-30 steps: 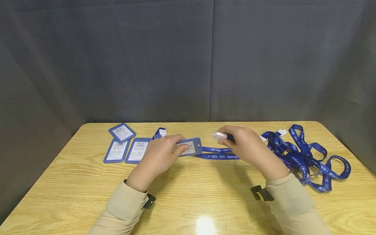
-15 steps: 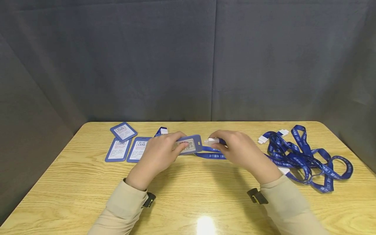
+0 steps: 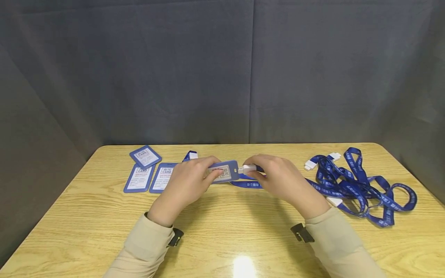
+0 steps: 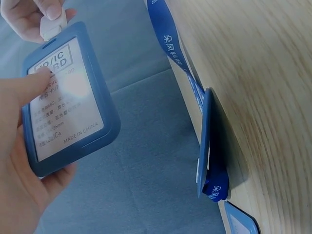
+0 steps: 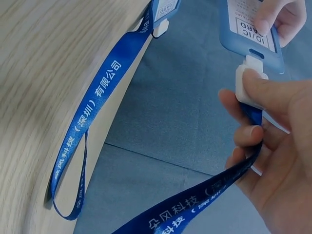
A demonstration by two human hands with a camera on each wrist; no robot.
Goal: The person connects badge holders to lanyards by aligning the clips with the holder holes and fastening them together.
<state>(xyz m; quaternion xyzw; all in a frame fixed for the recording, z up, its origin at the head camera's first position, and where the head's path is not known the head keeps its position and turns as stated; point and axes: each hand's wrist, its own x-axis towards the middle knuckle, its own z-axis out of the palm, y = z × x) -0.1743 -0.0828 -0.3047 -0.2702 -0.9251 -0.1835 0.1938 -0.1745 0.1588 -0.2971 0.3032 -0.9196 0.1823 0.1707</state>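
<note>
Between thumb and fingers my left hand (image 3: 189,175) holds a blue-framed ID card holder (image 4: 70,105), its slotted end toward the right hand. The thumb lies across the printed card. My right hand (image 3: 281,175) pinches the white plastic clip (image 5: 248,87) of a blue lanyard (image 5: 195,195). In the right wrist view the clip's narrow tip meets the holder's slotted edge. The lanyard strap runs from the clip back past the curled right fingers. Both hands are raised over the wooden table (image 3: 222,224).
Several similar card holders (image 3: 139,179) lie at the left, one overlapping another. Behind the hands, a second lanyard (image 3: 247,184) stretches along the table from another holder (image 4: 204,141). Tangled blue lanyards with white clips (image 3: 354,189) lie at right. A dark curtain (image 3: 222,77) stands behind.
My right hand has moved left, bringing the white clip from a gap away up to the holder's slotted end. The left hand has hardly moved.
</note>
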